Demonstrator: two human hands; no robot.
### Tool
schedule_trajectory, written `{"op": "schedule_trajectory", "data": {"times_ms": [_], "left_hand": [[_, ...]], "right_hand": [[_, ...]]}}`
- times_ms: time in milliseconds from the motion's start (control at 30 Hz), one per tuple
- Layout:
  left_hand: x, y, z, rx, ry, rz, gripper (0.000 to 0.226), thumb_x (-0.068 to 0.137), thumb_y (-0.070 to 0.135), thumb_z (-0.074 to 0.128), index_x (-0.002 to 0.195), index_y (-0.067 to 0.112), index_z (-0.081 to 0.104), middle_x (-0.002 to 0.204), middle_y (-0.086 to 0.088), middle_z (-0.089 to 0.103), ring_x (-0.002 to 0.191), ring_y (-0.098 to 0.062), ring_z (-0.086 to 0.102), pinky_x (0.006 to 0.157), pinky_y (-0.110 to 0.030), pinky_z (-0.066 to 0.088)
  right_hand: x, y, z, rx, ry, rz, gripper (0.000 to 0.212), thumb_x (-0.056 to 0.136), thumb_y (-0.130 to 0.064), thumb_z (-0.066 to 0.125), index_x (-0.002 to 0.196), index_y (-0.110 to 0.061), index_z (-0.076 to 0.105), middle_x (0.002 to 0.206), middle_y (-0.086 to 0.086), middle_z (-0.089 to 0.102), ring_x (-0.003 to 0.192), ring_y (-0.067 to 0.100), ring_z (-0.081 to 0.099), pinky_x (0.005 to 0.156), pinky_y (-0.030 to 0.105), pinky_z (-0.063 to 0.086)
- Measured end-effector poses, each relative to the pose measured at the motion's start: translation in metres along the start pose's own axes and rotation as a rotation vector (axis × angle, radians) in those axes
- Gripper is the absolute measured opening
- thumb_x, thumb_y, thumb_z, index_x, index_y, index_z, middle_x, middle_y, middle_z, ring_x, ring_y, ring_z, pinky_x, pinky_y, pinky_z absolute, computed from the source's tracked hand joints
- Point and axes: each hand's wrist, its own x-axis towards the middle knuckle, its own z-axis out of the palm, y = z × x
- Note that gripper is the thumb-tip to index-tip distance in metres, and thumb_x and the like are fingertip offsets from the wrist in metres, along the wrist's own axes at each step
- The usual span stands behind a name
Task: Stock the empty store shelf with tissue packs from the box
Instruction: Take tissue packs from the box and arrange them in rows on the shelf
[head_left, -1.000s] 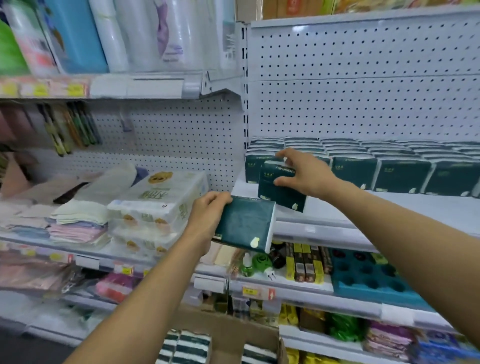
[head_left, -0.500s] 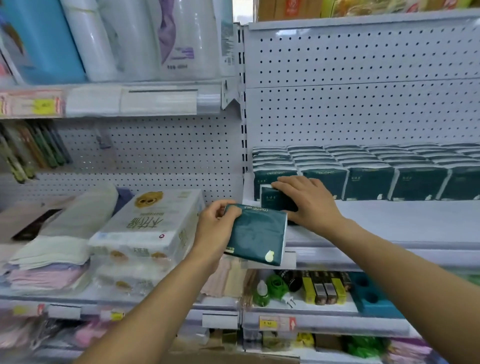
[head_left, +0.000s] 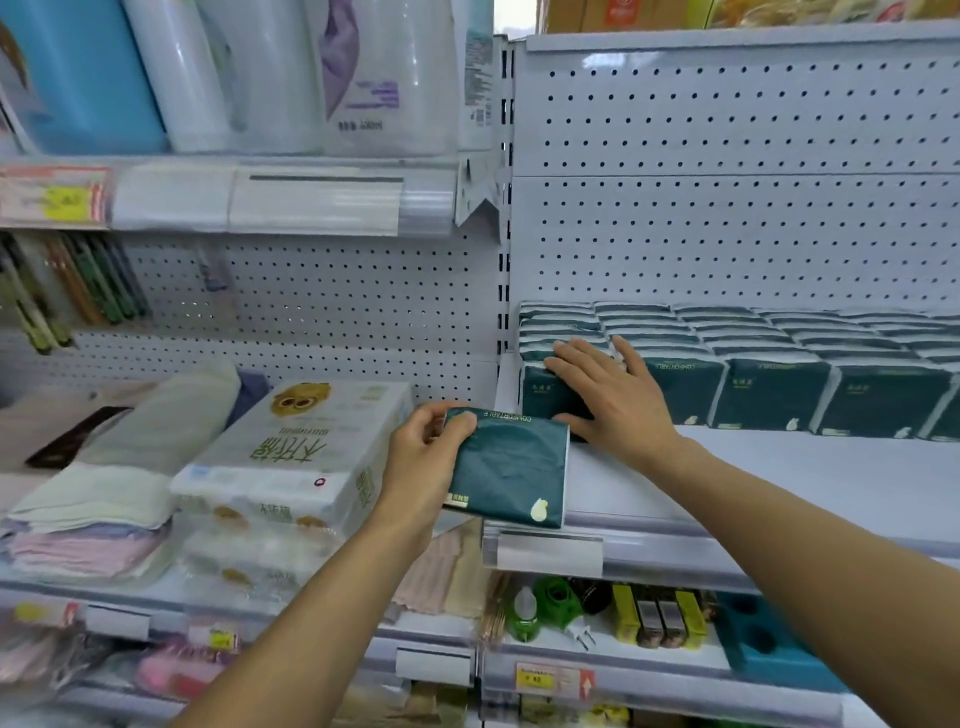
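Pressing my right hand (head_left: 613, 400), fingers spread flat, against the front tissue pack (head_left: 550, 397) at the row's left end, I seat it on the white shelf (head_left: 779, 478) with the other green packs (head_left: 779, 364). My left hand (head_left: 423, 462) pinches the next pack (head_left: 511, 470) by its edge, hovering just over the shelf's front lip. That soft wrapper could slip from so light a hold and drop. Shoving too hard might skew the neat row behind.

Pack row (head_left: 779, 364) cut off rightward
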Motion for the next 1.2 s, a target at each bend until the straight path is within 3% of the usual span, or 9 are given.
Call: {"op": "schedule_trajectory", "data": {"times_ms": [133,200,300,400,567,733,900,1033,1200], "left_hand": [[0.001,0.0,0.007,0.013,-0.022,0.036,0.005,0.095,0.021,0.061,0.093,0.02,0.065,0.091,0.0,0.067,0.075,-0.006,0.059,0.057,-0.011,0.046],[0.002,0.0,0.012,0.043,-0.045,0.078,0.008,0.095,0.023,0.06,0.088,0.021,0.063,0.087,0.002,0.065,0.074,-0.006,0.058,0.059,-0.015,0.045],[0.0,0.0,0.026,0.053,-0.071,0.172,0.011,0.094,0.021,0.061,0.083,0.02,0.06,0.08,0.006,0.063,0.072,-0.005,0.056,0.062,-0.018,0.045],[-0.009,-0.002,0.047,0.046,-0.096,0.305,0.011,0.092,0.019,0.065,0.083,0.019,0.058,0.077,0.006,0.062,0.073,-0.006,0.056,0.068,-0.021,0.047],[-0.011,-0.008,0.066,0.166,-0.174,0.47,0.01,0.098,0.035,0.057,0.103,0.027,0.06,0.102,0.008,0.06,0.093,-0.001,0.056,0.082,-0.019,0.047],[0.02,-0.011,0.069,0.64,-0.126,0.54,0.058,0.091,0.035,0.066,0.142,0.037,0.038,0.142,0.014,0.031,0.132,-0.004,0.024,0.104,-0.022,0.023],[0.05,-0.021,0.082,0.961,-0.208,0.546,0.093,0.081,0.039,0.077,0.152,0.042,0.016,0.16,0.012,0.0,0.148,-0.016,0.001,0.117,-0.042,0.02],[0.064,-0.027,0.088,1.144,-0.233,0.574,0.099,0.079,0.038,0.079,0.154,0.039,0.013,0.161,0.009,-0.006,0.149,-0.022,-0.003,0.119,-0.048,0.022],[0.069,-0.029,0.09,1.254,-0.255,0.632,0.094,0.084,0.039,0.073,0.155,0.037,0.011,0.163,0.005,-0.003,0.15,-0.02,-0.007,0.121,-0.045,0.014]], "right_hand": [[0.0,-0.008,-0.023,0.149,0.094,0.038,0.049,0.096,-0.046,0.047,0.14,-0.023,0.049,0.15,-0.004,0.043,0.142,0.016,0.033,0.117,0.05,0.018],[-0.005,-0.02,-0.05,0.526,0.124,0.198,0.038,0.1,-0.042,0.045,0.132,-0.027,0.058,0.139,-0.01,0.054,0.133,0.012,0.044,0.111,0.042,0.033],[-0.021,-0.04,-0.087,0.989,-0.134,0.386,0.041,0.084,-0.059,0.06,0.12,-0.039,0.064,0.117,-0.024,0.063,0.11,-0.001,0.058,0.097,0.033,0.048],[-0.043,-0.037,-0.095,0.937,-0.316,0.334,0.06,0.067,-0.059,0.078,0.122,-0.047,0.057,0.118,-0.027,0.061,0.109,-0.003,0.059,0.097,0.032,0.049],[-0.072,0.002,-0.107,1.036,-0.256,0.423,0.052,0.072,-0.021,0.085,0.118,-0.035,0.065,0.116,-0.021,0.066,0.109,-0.002,0.061,0.096,0.024,0.05],[-0.099,0.063,-0.1,0.787,-0.189,0.534,0.05,0.073,-0.032,0.082,0.116,-0.049,0.063,0.12,-0.028,0.061,0.119,-0.004,0.052,0.105,0.031,0.043],[-0.097,0.076,-0.078,0.457,-0.093,0.466,0.049,0.079,-0.03,0.078,0.125,-0.04,0.06,0.117,-0.016,0.055,0.109,0.011,0.053,0.089,0.036,0.048],[-0.087,0.071,-0.06,0.221,-0.013,0.282,0.053,0.079,-0.025,0.078,0.129,-0.022,0.06,0.128,0.001,0.058,0.118,0.025,0.053,0.095,0.049,0.046],[-0.08,0.073,-0.046,0.033,-0.01,0.135,0.068,0.072,-0.047,0.077,0.127,-0.013,0.055,0.14,0.007,0.05,0.129,0.029,0.046,0.109,0.048,0.037]]}}
